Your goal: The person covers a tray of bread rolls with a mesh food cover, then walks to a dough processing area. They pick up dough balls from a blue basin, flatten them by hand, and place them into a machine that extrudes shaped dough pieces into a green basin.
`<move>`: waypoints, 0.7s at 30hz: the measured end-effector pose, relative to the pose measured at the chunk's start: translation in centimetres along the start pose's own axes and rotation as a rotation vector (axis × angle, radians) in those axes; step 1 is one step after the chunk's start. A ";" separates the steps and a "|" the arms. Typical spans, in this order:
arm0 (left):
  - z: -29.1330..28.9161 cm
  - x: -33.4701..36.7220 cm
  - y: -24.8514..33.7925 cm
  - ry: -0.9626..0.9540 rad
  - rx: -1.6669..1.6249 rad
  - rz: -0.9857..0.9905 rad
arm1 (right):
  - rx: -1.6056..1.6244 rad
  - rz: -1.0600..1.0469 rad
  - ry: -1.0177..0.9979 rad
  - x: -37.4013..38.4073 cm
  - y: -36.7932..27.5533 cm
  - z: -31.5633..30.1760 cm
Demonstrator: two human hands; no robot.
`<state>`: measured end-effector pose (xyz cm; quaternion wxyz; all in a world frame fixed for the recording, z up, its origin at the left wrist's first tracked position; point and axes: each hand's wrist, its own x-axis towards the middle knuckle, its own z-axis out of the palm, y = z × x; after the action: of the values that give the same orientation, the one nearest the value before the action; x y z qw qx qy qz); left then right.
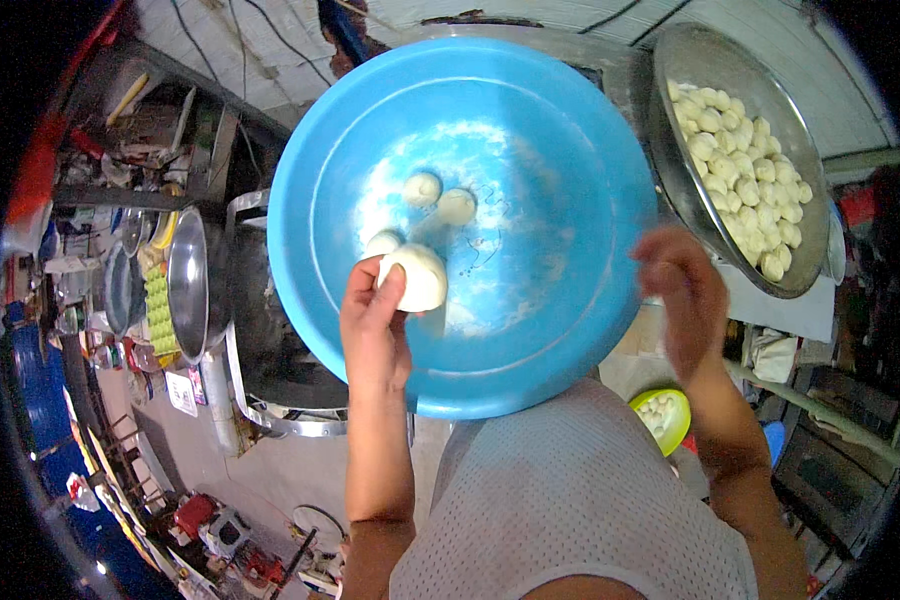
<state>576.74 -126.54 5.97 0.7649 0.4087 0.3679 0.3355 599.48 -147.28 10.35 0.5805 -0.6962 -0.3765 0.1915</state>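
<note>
The left hand (372, 315) grips a big dough ball (422, 280) over the blue basin's (570, 325) left side; a light hold should keep it round. I can't tell whether the blurred right hand (682, 290) is open or closed.

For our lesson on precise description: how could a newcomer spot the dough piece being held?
Start at the big blue basin in the middle. Over its lower left, find the left hand. The pale dough piece it holds looks clearly larger than the three round lumps beyond it.
</note>
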 end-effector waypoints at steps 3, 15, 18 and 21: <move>0.2 0.5 0.2 -0.026 -0.244 -0.127 | -0.006 0.198 0.161 -3.8 5.3 -4.6; 1.2 0.7 -0.5 -0.041 -0.479 -0.197 | -0.432 0.254 0.241 -8.5 10.9 -6.0; 1.7 0.4 -1.1 -0.051 -0.518 -0.200 | -0.361 0.030 0.229 -4.1 3.6 -2.6; 3.1 -0.3 -1.3 0.011 -0.466 -0.192 | -0.208 -0.145 -0.029 -0.8 -1.5 3.1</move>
<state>579.47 -128.58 6.13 0.8647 0.1829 0.3220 0.3394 596.34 -145.74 10.85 0.5118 -0.7209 -0.4518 0.1191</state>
